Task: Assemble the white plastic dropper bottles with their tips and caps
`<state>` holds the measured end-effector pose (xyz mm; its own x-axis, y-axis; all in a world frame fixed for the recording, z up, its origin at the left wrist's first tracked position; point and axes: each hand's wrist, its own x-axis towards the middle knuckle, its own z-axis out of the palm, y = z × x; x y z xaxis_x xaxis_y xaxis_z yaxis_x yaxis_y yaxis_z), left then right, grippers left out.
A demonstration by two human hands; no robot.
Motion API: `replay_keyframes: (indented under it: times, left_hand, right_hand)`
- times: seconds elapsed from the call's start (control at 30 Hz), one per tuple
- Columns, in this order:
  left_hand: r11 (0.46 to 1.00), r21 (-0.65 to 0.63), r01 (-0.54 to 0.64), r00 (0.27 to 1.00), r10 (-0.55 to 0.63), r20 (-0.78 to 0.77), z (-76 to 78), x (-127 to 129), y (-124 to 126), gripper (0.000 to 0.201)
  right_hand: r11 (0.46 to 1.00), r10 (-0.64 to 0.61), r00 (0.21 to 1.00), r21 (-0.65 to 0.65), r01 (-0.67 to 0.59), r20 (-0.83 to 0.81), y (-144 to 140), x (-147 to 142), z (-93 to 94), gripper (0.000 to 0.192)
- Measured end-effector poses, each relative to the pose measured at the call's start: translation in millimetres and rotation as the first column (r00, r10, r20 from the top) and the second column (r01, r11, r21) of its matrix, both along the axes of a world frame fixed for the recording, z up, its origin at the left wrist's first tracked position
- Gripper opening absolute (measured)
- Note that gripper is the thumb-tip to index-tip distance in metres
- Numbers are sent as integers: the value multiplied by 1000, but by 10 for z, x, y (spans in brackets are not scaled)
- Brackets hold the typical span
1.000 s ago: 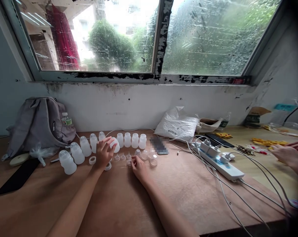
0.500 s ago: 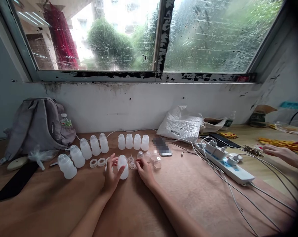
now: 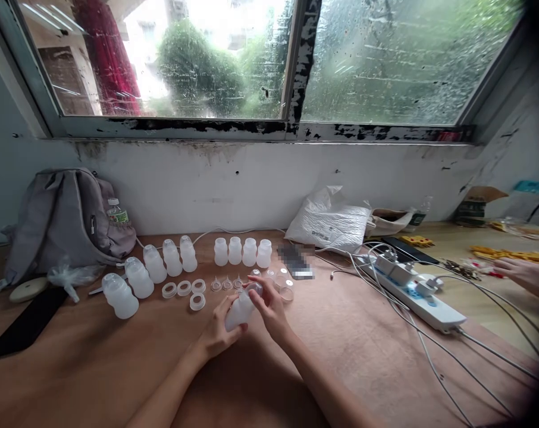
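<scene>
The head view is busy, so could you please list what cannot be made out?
Head view, held bottle: partly hidden by left hand and right hand.
Head view, dark slab: surface masked by pixelation.
Head view, co-worker's hand: beyond the wrist, cut off by right edge.
Head view, backpack-pocket bottle: label print too small.

You have one bottle (image 3: 238, 313), frosted white and cloudy, between your left grip (image 3: 218, 328) and your right grip (image 3: 272, 304). It is tilted, its base low on the left, its clear, rounded top raised to the right within your right grip. Your fingers hide parts of its body and top. You cannot tell whether its base touches the surface (image 3: 363, 339).
</scene>
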<state>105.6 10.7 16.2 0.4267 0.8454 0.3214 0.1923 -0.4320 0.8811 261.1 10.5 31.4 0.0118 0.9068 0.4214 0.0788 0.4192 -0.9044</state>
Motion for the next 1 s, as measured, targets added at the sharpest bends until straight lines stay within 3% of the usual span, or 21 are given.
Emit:
replay_keyframes:
  times: [0.1, 0.2, 0.33, 0.4, 0.53, 0.63, 0.7, 0.8, 1.0]
  left_hand:
    - [947, -268, 178, 977, -137, 166, 41, 17, -23, 36]
    - [802, -486, 347, 914, -174, 366, 33, 22, -19, 33]
    - [595, -591, 545, 813, -203, 545, -11, -24, -30, 37]
    - [529, -593, 607, 774, -224, 592, -30, -47, -48, 37]
    - [599, -608, 520, 790, -68, 609, -39, -42, -66, 28]
    - [641, -628, 441, 783, 67, 618, -25, -29, -43, 31]
    - [662, -624, 415, 761, 123, 637, -13, -37, -23, 34]
    - [677, -619, 398, 750, 149, 645, 2, -66, -2, 34]
    - [727, -607, 320, 779, 163, 606, 37, -114, 23, 30]
  right_hand:
    - [991, 61, 988, -111, -77, -144, 38, 21, 18, 29]
    - [979, 103, 970, -152, -139, -222, 76, 49, 35, 30]
    - [993, 18, 963, -109, -50, -269, 144, 198, 69, 31]
    - [998, -55, 970, -45, 45, -236, 187, 318, 84, 32]
    - [979, -201, 968, 61, 194, 151, 256, 490, 54, 34]
    - [919, -392, 772, 184, 348, 501, 297, 538, -23, 27]
    - [890, -440, 633, 219, 399, 637, 324, 569, -74, 25]
    - [888, -423, 558, 204, 413, 714, 358, 630, -123, 24]
    - [890, -400, 512, 188, 415, 760, 371, 657, -148, 21]
